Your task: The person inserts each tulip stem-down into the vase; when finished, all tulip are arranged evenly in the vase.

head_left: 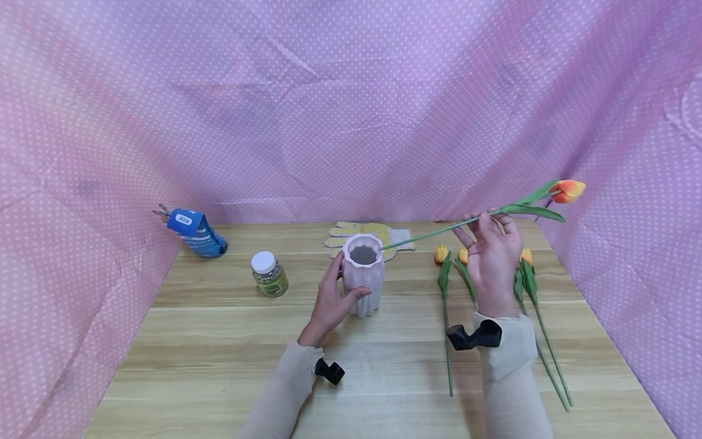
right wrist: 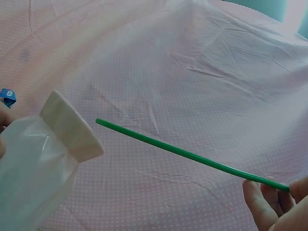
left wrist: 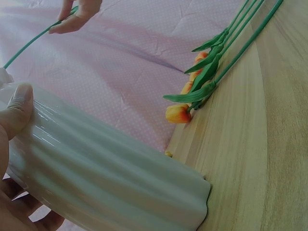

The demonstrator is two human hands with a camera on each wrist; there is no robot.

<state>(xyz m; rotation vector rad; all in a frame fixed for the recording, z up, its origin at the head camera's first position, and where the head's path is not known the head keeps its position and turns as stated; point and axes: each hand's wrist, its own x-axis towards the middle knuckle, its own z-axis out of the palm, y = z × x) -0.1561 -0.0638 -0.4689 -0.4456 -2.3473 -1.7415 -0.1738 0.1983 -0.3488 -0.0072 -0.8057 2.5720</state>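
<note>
Around a pale, shiny vase (head_left: 368,274) with wavy sides, the left hand (head_left: 331,305) holds on with thumb and fingers wide apart. The right hand (head_left: 493,262) pinches a thin green stem (head_left: 422,236) with a narrow grip. Past those fingers are long leaves (head_left: 529,209) and an orange bloom (head_left: 568,191); the stem's tip is just beside the vase's rim.

The vase (head_left: 368,297) is pale, glossy and pinkish-white, with ribbed sides and a scalloped rim; it stands upright, its side gripped by the left hand (head_left: 331,302). Right of the vase, the right hand (head_left: 495,262) pinches an orange-yellow flower (head_left: 529,209) with green leaves, its stem slanting down, tip just beside the vase's rim, bloom farthest from the vase.
</note>
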